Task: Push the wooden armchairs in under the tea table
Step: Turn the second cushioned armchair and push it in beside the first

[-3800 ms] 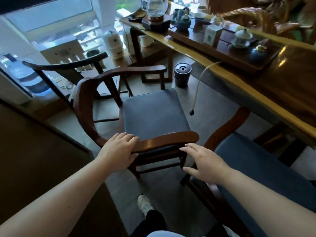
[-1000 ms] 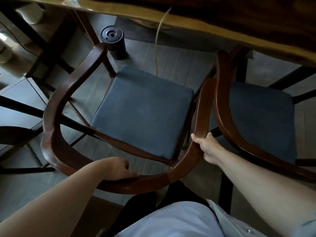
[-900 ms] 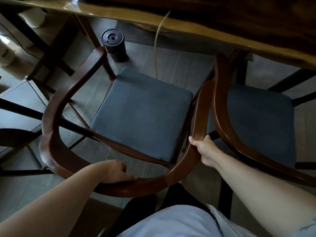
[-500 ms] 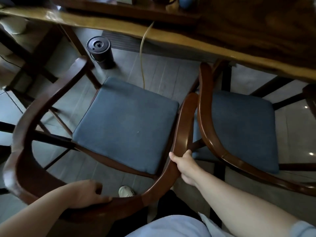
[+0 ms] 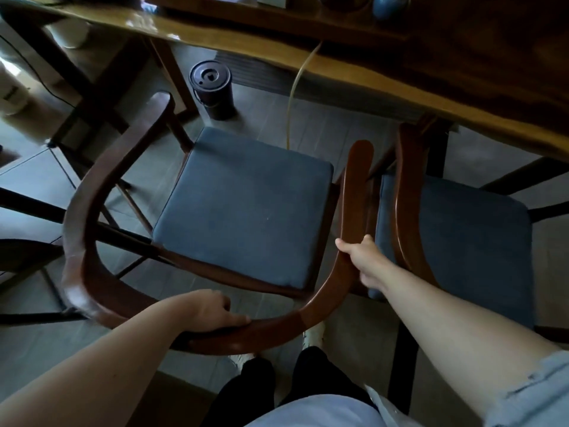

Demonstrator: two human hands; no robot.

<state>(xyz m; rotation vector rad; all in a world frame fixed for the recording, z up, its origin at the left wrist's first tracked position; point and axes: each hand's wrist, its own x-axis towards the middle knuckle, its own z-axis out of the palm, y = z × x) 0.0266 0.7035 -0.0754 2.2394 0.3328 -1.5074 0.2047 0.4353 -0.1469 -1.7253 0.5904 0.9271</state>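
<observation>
A wooden armchair [image 5: 92, 192] with a curved back rail and a blue seat cushion [image 5: 243, 204] stands in front of me, facing the tea table [image 5: 385, 75]. My left hand [image 5: 212, 309] grips the back rail at its near curve. My right hand [image 5: 360, 257] holds the chair's right arm rail from the outside. The front of the seat lies short of the table's edge. A second armchair [image 5: 406, 192] with a blue cushion stands close on the right, its front partly under the table.
A dark cylindrical bin [image 5: 211, 87] stands on the floor under the table, ahead of the chair. A thin yellowish tube [image 5: 295, 94] hangs from the table's edge. Another chair's dark rails [image 5: 27, 257] are at the left. My feet are below the back rail.
Over the last second both hands have kept their grip on the chair. The view shifted, and the chair now sits a little nearer to the table and the second chair.
</observation>
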